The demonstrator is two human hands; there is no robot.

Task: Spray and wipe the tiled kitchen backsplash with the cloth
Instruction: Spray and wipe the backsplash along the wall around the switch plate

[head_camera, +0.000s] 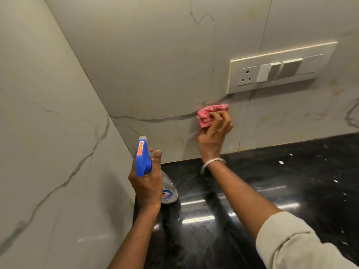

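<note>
The backsplash [155, 74] is pale marble-look tile with grey veins, meeting a side wall at a corner on the left. My right hand [213, 131] presses a folded pink cloth [208, 113] flat against the tile, just below the left end of a switch plate. My left hand [146, 181] grips a clear spray bottle [169, 191] by its neck; its blue trigger head [142, 158] points up toward the corner. The bottle hangs above the counter, well left of the cloth.
A white switch plate [279, 68] with a socket and switches is set in the tile at the right. A glossy black stone counter [272, 181] runs below the tile. The tiled side wall [48, 133] closes off the left.
</note>
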